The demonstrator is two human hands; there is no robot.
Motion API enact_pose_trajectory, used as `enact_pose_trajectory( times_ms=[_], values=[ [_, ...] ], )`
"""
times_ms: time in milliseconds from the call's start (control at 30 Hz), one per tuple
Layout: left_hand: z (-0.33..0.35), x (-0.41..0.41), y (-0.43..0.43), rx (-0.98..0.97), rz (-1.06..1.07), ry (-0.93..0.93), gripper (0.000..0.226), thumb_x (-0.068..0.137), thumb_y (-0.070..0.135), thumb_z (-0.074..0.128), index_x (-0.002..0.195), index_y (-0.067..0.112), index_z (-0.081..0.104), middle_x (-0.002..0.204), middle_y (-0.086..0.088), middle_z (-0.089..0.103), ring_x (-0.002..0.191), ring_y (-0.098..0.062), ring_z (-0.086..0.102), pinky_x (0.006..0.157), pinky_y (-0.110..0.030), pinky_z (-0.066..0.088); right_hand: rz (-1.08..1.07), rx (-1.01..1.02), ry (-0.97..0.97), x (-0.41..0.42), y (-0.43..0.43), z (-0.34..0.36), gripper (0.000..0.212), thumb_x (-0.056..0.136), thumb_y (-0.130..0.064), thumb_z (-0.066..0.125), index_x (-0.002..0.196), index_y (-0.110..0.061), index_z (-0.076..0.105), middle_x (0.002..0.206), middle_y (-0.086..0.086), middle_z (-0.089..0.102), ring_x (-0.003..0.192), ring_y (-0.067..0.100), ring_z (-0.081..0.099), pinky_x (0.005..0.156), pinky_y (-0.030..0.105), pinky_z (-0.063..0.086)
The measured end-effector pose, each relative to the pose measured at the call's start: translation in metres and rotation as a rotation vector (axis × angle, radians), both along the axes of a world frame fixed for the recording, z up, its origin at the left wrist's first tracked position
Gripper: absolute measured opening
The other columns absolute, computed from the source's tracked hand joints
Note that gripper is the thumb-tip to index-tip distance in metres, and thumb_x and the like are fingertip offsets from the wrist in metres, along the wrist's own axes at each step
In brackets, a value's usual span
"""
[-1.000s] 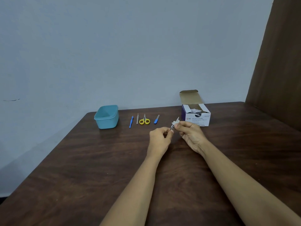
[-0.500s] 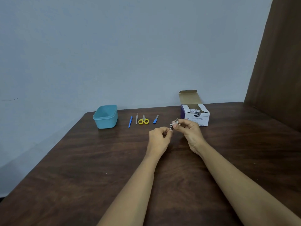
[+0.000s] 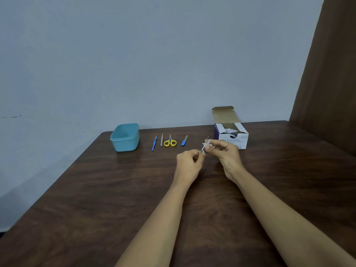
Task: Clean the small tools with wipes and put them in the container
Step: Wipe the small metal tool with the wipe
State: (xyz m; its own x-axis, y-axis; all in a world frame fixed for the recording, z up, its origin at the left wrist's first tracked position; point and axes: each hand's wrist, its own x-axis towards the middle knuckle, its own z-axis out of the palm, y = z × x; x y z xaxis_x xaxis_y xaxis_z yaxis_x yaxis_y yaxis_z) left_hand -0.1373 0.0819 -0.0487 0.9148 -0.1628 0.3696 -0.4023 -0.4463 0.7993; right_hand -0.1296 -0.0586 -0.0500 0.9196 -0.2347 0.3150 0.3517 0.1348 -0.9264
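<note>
Left hand (image 3: pixel 189 160) pinches tool (image 3: pixel 207 139), right hand (image 3: pixel 228 154) pinches wipe (image 3: pixel 205 145).

A teal plastic container (image 3: pixel 125 145) stands open and upright, lidless. At 3 o'clock from it four tools lie flat in a row, each pointing toward 12: a slim blue tool (image 3: pixel 154 143), a grey metal tool (image 3: pixel 161 140), small yellow-handled scissors (image 3: pixel 170 142) lying closed, and a blue-handled tool (image 3: pixel 184 140) tilted toward 1. Further toward 3, a thin metal tool (image 3: pixel 207 139) slants up toward 1 o'clock, its lower end pinched by the left hand (image 3: pixel 189 160); a crumpled white wipe (image 3: pixel 205 145) is wrapped round its middle, pinched by the right hand (image 3: pixel 225 152). At 2 o'clock from it stands an open alcohol swab box (image 3: pixel 234 141), flap up, with sachets (image 3: pixel 229 130) inside.
</note>
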Motion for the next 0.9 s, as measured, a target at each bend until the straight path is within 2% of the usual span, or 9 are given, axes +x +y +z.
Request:
enact_pose_trajectory(
  times_ms=[100, 200, 333, 467, 533, 600, 700, 800, 900],
  values=[
    [-0.0010, 0.0007, -0.0004, 0.014, 0.004, -0.023, 0.025, 0.094, 0.028, 0.058, 0.078, 0.014, 0.070, 0.068, -0.004, 0.066, 0.061, -0.009, 0.054, 0.060, -0.025, 0.045, -0.035, 0.001, 0.024, -0.0007, -0.0012, 0.0010, 0.020, 0.068, -0.006, 0.081, 0.085, -0.017, 0.076, 0.081, 0.001, 0.064, 0.073, 0.014, 0.041, 0.073, 0.022, 0.046],
    [-0.0011, 0.0007, 0.0003, 0.014, 0.013, -0.034, 0.025, 0.094, 0.028, 0.058, 0.076, 0.016, 0.069, 0.067, -0.005, 0.066, 0.058, -0.007, 0.051, 0.055, -0.019, 0.041, 0.017, 0.004, 0.044, -0.0008, 0.0001, 0.0011, 0.013, 0.072, -0.005, 0.079, 0.077, -0.017, 0.077, 0.085, 0.005, 0.069, 0.084, 0.020, 0.052, 0.087, 0.034, 0.048],
    [-0.0005, 0.0011, 0.0012, 0.004, 0.031, -0.036, 0.026, 0.094, 0.028, 0.059, 0.077, 0.012, 0.071, 0.064, -0.003, 0.063, 0.057, -0.007, 0.049, 0.052, -0.015, 0.036, 0.101, -0.028, 0.068, -0.0010, 0.0021, 0.0019, 0.011, 0.081, -0.001, 0.069, 0.079, -0.012, 0.072, 0.085, 0.000, 0.071, 0.089, 0.009, 0.063, 0.085, 0.021, 0.048],
    [-0.0014, 0.0028, 0.0012, 0.007, 0.034, -0.026, 0.027, 0.094, 0.030, 0.059, 0.077, 0.013, 0.071, 0.066, -0.005, 0.066, 0.061, -0.017, 0.056, 0.057, -0.026, 0.044, 0.094, -0.064, 0.052, -0.0001, 0.0016, 0.0005, 0.008, 0.082, 0.002, 0.068, 0.082, -0.006, 0.071, 0.086, -0.001, 0.072, 0.084, 0.003, 0.066, 0.076, 0.014, 0.049],
    [-0.0015, 0.0030, 0.0013, 0.005, 0.033, -0.016, 0.028, 0.094, 0.032, 0.059, 0.076, 0.014, 0.070, 0.066, -0.005, 0.065, 0.059, -0.014, 0.053, 0.056, -0.026, 0.042, 0.072, -0.086, 0.038, -0.0004, 0.0019, 0.0011, 0.009, 0.080, 0.004, 0.069, 0.084, -0.004, 0.071, 0.081, -0.001, 0.071, 0.078, 0.001, 0.065, 0.072, 0.014, 0.050],
    [-0.0010, 0.0028, 0.0013, 0.017, 0.035, -0.017, 0.027, 0.095, 0.032, 0.058, 0.079, 0.014, 0.071, 0.067, -0.005, 0.065, 0.058, -0.010, 0.052, 0.055, -0.024, 0.041, 0.043, -0.109, 0.029, -0.0002, 0.0023, 0.0006, 0.010, 0.076, 0.002, 0.073, 0.082, -0.006, 0.072, 0.079, 0.002, 0.069, 0.074, 0.005, 0.062, 0.072, 0.016, 0.050],
    [-0.0009, 0.0023, 0.0011, 0.019, 0.032, -0.014, 0.024, 0.094, 0.027, 0.058, 0.083, 0.013, 0.073, 0.069, -0.005, 0.068, 0.063, -0.017, 0.059, 0.061, -0.032, 0.048, -0.011, -0.142, 0.045, 0.0028, 0.0012, -0.0024, 0.012, 0.070, -0.006, 0.081, 0.079, -0.010, 0.075, 0.082, 0.011, 0.063, 0.076, 0.017, 0.053, 0.074, 0.026, 0.048],
    [-0.0008, 0.0014, 0.0007, 0.018, 0.030, 0.001, 0.023, 0.094, 0.027, 0.059, 0.082, 0.014, 0.073, 0.072, -0.004, 0.070, 0.070, -0.020, 0.064, 0.066, -0.034, 0.050, -0.059, -0.169, 0.027, 0.0041, 0.0022, -0.0033, 0.012, 0.070, -0.009, 0.081, 0.077, -0.017, 0.075, 0.077, 0.006, 0.061, 0.074, 0.019, 0.046, 0.070, 0.029, 0.044],
    [0.0007, 0.0006, 0.0010, 0.027, 0.032, -0.008, 0.023, 0.094, 0.025, 0.059, 0.081, 0.012, 0.073, 0.071, -0.004, 0.069, 0.064, -0.016, 0.059, 0.064, -0.031, 0.048, -0.104, -0.296, -0.022, 0.0033, 0.0039, -0.0018, 0.018, 0.076, -0.010, 0.076, 0.074, -0.027, 0.074, 0.078, 0.003, 0.065, 0.073, 0.018, 0.050, 0.070, 0.033, 0.045]
  ],
)
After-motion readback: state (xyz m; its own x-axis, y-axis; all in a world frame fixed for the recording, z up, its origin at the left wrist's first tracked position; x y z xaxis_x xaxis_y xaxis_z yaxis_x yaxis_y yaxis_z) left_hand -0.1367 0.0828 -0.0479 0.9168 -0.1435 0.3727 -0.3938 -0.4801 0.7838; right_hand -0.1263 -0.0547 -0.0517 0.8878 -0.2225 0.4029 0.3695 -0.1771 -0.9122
